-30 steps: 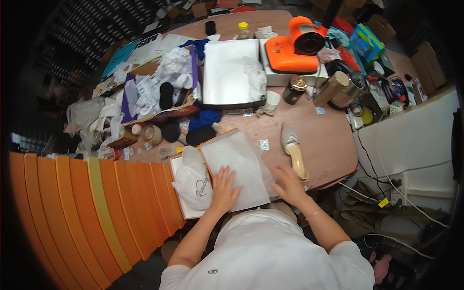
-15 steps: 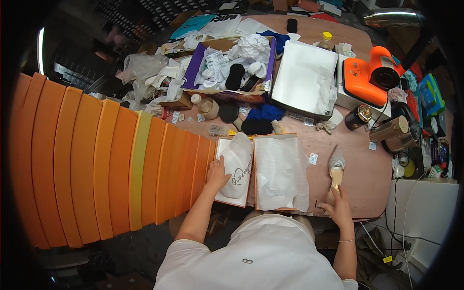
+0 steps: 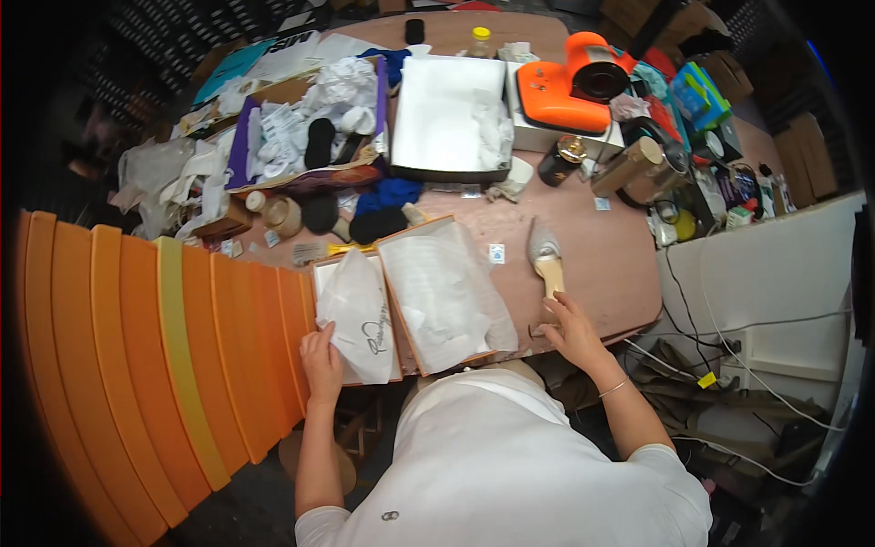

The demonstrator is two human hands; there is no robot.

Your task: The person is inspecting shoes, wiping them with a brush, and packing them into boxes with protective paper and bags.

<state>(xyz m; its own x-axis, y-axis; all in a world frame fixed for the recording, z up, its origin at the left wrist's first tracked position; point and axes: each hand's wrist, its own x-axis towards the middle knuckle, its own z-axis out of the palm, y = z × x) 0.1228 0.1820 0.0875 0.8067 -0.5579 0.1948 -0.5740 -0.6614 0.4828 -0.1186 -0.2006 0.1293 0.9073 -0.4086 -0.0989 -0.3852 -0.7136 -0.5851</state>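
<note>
A silver pointed mule [image 3: 544, 248] lies on the pinkish table, its toe facing away from me. My right hand [image 3: 576, 335] is at its heel end, fingers spread, with the fingertips at or just touching the pale insole. To the left, a white drawstring-type bag [image 3: 354, 314] with dark script lies in a shallow orange-edged tray [image 3: 390, 369]. My left hand [image 3: 323, 363] rests at the left edge of that bag, fingers extended and not wrapped round it. Beside it sits an orange-edged box [image 3: 394, 264] filled with white tissue paper [image 3: 451, 296].
A long row of orange boxes [image 3: 196, 346] stands at my left. Behind are a purple box [image 3: 241, 146] of crumpled paper, a white-lined box [image 3: 447, 114], an orange machine [image 3: 565, 96] and a tumbler [image 3: 629, 167]. Cables [image 3: 674, 283] hang right of the table.
The view has swung right, so everything sits further left. My left hand has drawn back from the bag's surface to its left edge. My right hand stays by the mule's heel.
</note>
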